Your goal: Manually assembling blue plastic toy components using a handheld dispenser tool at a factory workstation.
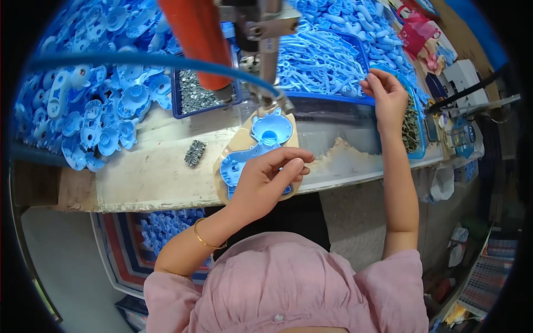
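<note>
A blue plastic toy shell half [270,129], open side up, lies in a tan holder [294,133] at the middle of the bench. My left hand [266,180] is over the lower part of the shell and hides some of it. Its fingers are curled, with thumb and forefinger close together; whatever they hold is too small to make out. Farther right, my right hand [390,97] is raised at the corner of a blue tray [333,98] heaped with thin light-blue plastic parts. Thumb and fingertips are pinched there, and what is between them cannot be made out.
An orange-red power driver [202,44] hangs over the holder, with a blue hose [161,60] across it. Metal screws [197,91] fill a dark tray. Blue shells [133,97] pile up at left. A dark ridged metal piece [194,153] and a light-blue tray [417,152] flank the holder.
</note>
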Tool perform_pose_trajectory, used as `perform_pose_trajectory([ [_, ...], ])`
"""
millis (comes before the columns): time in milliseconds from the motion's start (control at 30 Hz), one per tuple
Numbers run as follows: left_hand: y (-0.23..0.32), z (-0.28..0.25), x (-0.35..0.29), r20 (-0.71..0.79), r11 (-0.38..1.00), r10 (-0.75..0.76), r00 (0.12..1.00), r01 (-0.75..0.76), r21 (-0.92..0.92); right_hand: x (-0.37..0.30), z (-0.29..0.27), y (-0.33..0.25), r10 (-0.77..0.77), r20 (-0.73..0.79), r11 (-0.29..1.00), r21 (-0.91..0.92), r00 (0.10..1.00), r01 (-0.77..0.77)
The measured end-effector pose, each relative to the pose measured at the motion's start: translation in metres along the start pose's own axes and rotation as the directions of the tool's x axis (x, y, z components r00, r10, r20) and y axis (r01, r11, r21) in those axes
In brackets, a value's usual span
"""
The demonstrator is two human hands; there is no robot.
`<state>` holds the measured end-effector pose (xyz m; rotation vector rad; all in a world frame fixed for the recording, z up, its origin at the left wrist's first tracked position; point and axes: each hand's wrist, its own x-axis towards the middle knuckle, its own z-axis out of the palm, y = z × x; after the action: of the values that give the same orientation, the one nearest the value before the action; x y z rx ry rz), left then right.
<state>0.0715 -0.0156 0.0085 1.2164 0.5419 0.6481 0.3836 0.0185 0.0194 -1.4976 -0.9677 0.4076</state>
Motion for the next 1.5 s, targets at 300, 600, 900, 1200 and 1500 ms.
perform_pose_trajectory([
  [300,-0.003,0.023,0.041,-0.268,0.985,-0.019,0.963,-0.029,-0.172,-0.132,0.036,-0.036,0.075,0.307,0.926,0.333,0.949,-0.18],
  [600,0.004,-0.003,0.02,-0.269,0.986,-0.04,0.962,-0.006,-0.168,-0.029,-0.094,0.017,-0.229,0.129,0.66,-0.708,0.965,0.251],
  [900,-0.002,-0.002,0.013,-0.195,0.993,-0.03,0.98,0.008,-0.116,0.002,-0.11,0.041,-0.098,-0.01,0.602,-0.797,0.995,0.051],
  [1200,-0.005,-0.005,0.006,-0.108,0.989,-0.003,0.994,0.019,0.149,-0.042,-0.065,-0.026,0.309,0.24,0.951,-0.108,0.92,-0.291],
  [1500,-0.004,-0.005,0.002,-0.053,0.952,-0.025,0.998,0.04,0.303,-0.098,0.022,-0.076,0.292,0.738,0.954,-0.18,0.608,-0.239],
])
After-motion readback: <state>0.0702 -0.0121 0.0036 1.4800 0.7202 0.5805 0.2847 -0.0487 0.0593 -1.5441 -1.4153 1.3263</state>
